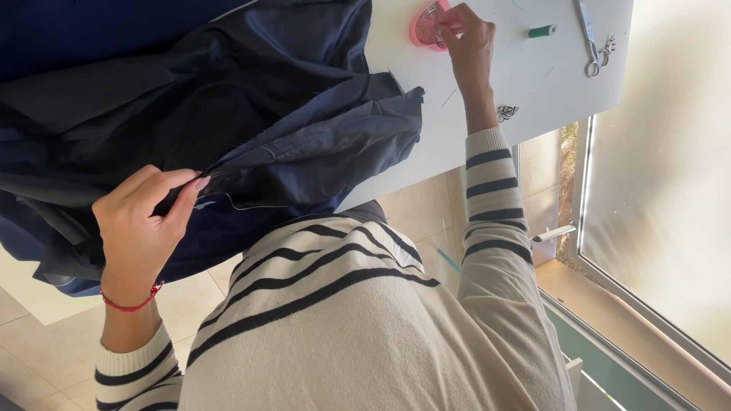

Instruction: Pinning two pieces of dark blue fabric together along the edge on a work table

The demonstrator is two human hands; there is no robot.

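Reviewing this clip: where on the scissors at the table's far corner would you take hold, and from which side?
By the finger loops. The scissors lie flat and shut on the white table, blades pointing away toward the far edge, loops toward the person. Come from above on the near side, beyond the green spool; the right hand, at the pink dish, is closest.

White table (487,137): fabric (228,114), scissors (592,38)

Bright daylight from the window (670,175), glare washing out its pane; dark cloth (228,114) perhaps underexposed, folds hard to read; sharp elsewhere.
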